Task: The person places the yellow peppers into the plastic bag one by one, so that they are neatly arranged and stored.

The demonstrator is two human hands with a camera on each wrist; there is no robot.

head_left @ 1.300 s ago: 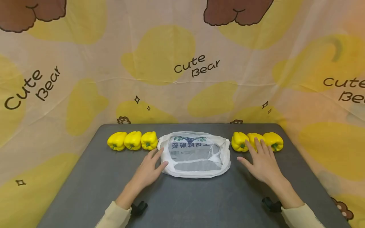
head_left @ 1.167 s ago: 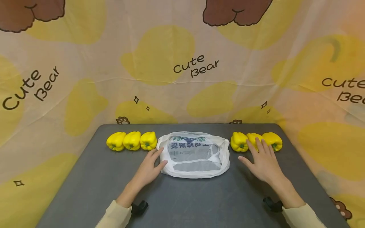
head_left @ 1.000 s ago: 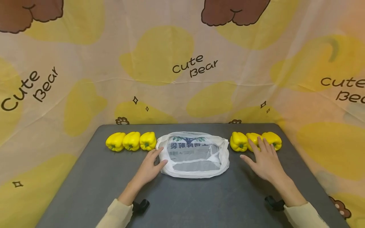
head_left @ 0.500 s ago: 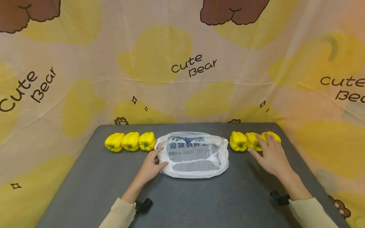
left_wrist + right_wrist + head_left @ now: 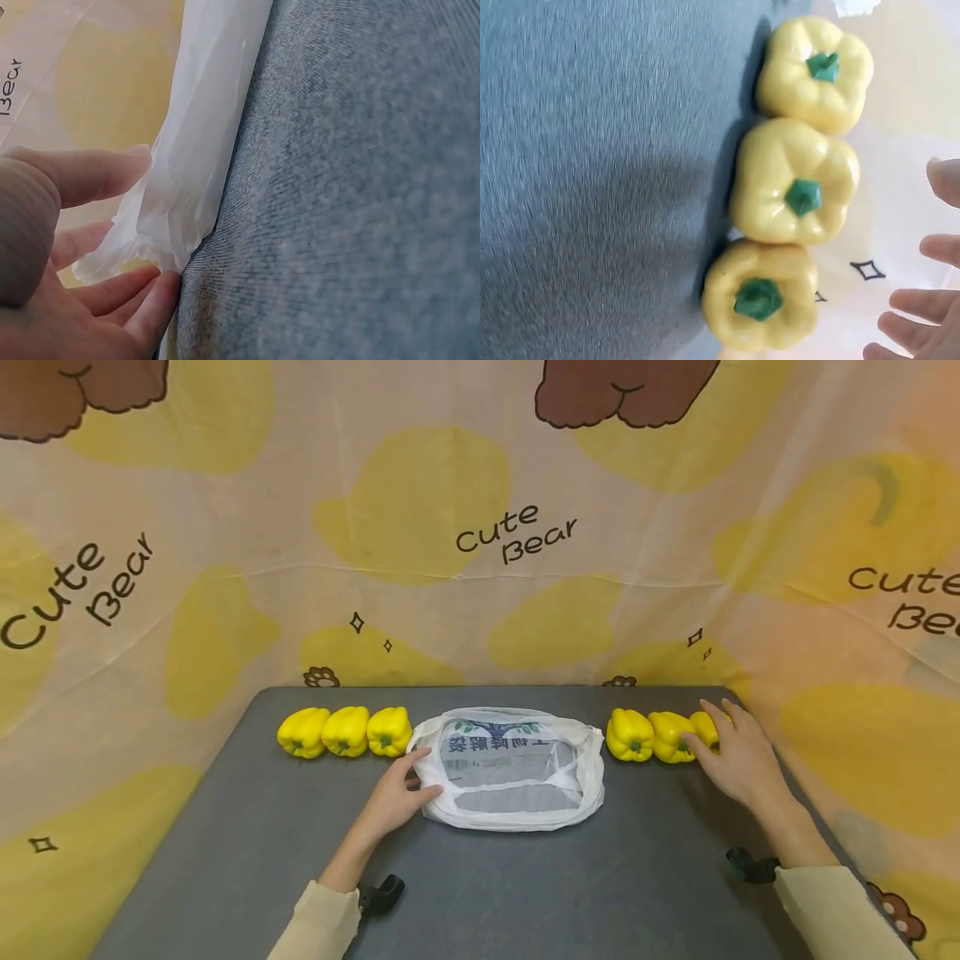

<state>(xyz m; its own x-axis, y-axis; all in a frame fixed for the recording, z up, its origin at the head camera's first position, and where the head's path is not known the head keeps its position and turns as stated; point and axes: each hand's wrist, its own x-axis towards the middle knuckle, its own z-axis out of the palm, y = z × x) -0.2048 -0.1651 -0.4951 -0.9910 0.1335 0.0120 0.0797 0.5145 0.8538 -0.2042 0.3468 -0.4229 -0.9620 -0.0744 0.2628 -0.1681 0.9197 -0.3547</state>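
A white plastic bag (image 5: 513, 768) lies flat at the middle back of the grey table (image 5: 525, 893). My left hand (image 5: 408, 781) rests at the bag's left edge, its relaxed fingers (image 5: 90, 176) touching the thin plastic (image 5: 195, 165). Three yellow bell peppers stand in a row to the right of the bag: (image 5: 628, 735), (image 5: 670, 737) and the end one (image 5: 707, 728). My right hand (image 5: 723, 739) hovers over that end pepper (image 5: 759, 296) with fingers spread (image 5: 922, 304), partly hiding it. Whether they touch it I cannot tell.
Three more yellow peppers (image 5: 346, 731) line up to the left of the bag. A cloth backdrop (image 5: 517, 535) printed "Cute Bear" rises right behind the table's far edge and to both sides. Small black clips (image 5: 382, 893) (image 5: 750, 866) sit near my wrists.
My right hand has slid right and farther back, from the middle pepper of the right row to the end one. The left hand has stayed at the bag's edge.
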